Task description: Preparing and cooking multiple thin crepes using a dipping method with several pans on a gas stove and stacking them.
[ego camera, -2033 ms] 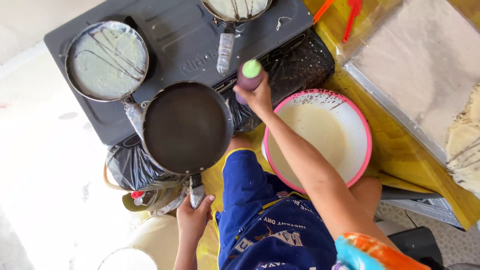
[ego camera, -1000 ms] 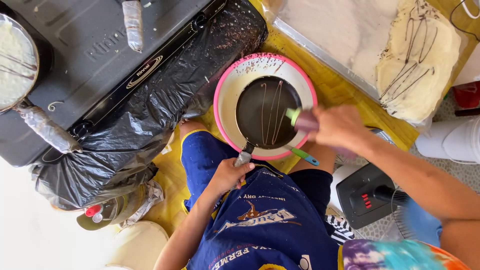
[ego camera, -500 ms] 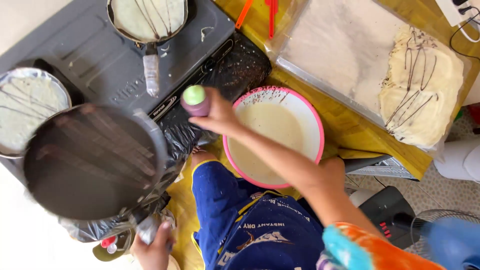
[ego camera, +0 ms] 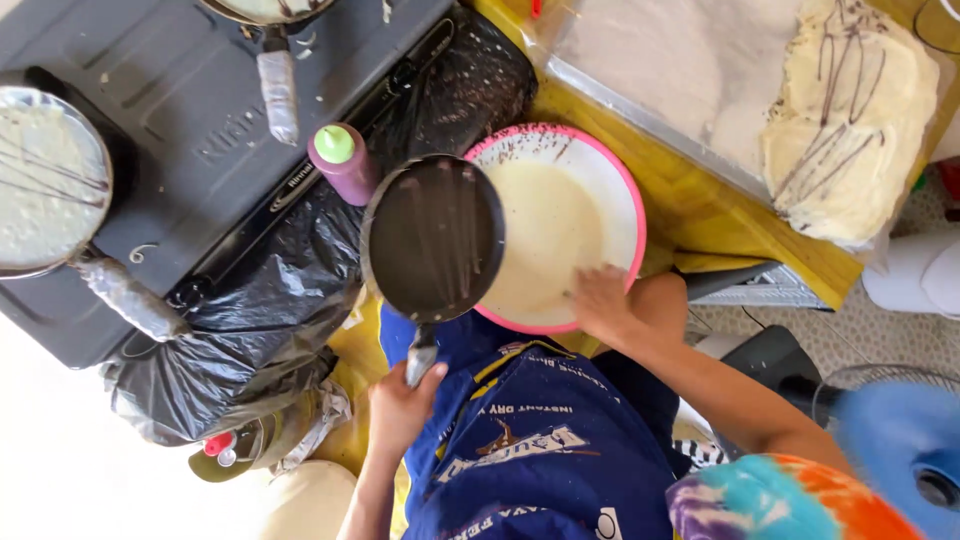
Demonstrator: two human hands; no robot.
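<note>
— While the dark frying pan (ego camera: 433,238) hangs partly over the pink-rimmed bowl (ego camera: 600,170), which hand has it?

— The left hand (ego camera: 402,405), clenched around the end of the pan's handle (ego camera: 421,357), just below the bowl's near-left edge. The pan's round face overlaps the bowl's left rim and shows faint streaks.

— And the right hand (ego camera: 601,301)?

— It rests on the bowl's near rim, fingers spread and pressing the edge; it grasps nothing else that I can see. The bowl holds pale batter (ego camera: 545,240).

— What else sits around the bowl?

— Just left of it, beyond the pan, a purple squeeze bottle (ego camera: 343,163) with a green cap stands at the edge of a grey stove (ego camera: 190,110). Black plastic sheeting (ego camera: 250,310) drapes below that stove, left of the bowl. Farther left, a second pan (ego camera: 50,190) filled with pale batter and dark stripes sits on the stove, its handle wrapped. To the bowl's upper right, on the yellow surface (ego camera: 690,215), a plastic-covered tray (ego camera: 680,80) lies with a stack of thin striped crepes (ego camera: 850,120) on it.

— And near the person?

— A blue apron (ego camera: 530,450) lies directly below the bowl.
</note>
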